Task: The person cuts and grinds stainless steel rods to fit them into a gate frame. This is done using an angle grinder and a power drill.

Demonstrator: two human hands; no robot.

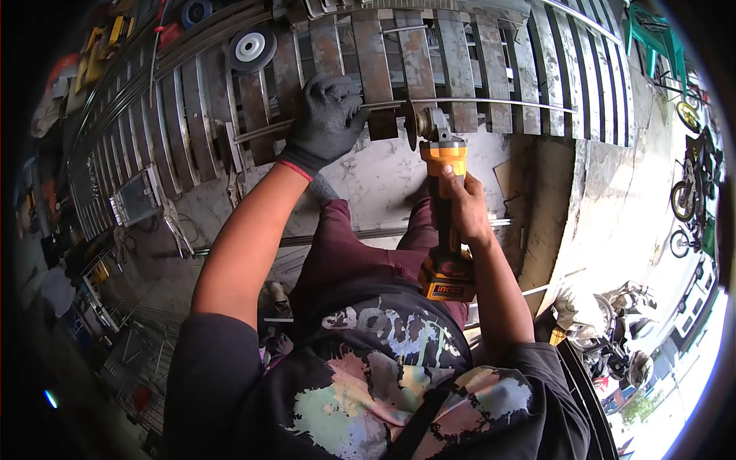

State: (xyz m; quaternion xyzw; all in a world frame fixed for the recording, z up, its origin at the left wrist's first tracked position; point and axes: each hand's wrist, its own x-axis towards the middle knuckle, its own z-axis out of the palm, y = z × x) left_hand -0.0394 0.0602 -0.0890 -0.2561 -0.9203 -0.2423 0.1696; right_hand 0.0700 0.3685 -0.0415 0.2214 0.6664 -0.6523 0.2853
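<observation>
In the head view, my left hand (326, 116) wears a dark grey glove with a red cuff. Its fingers are curled over a thin metal rod (506, 100) that lies along the near edge of the slatted metal bench (418, 57). My bare right hand (466, 203) is wrapped round the body of a yellow-and-black cordless angle grinder (443, 157), thumb on top. The grinder's thin disc (412, 124) stands upright across the rod, a short way right of my gloved fingers. A battery pack (448, 277) forms the grinder's lower end, near my lap.
A wheel with a white hub (253, 47) lies on the slats beyond my left hand. Clamps (176, 226) hang at the bench's left edge beside a small metal box (138, 198). Bars lie on the floor by my legs. Motorbikes (682, 199) and a green plastic chair (658, 38) stand right.
</observation>
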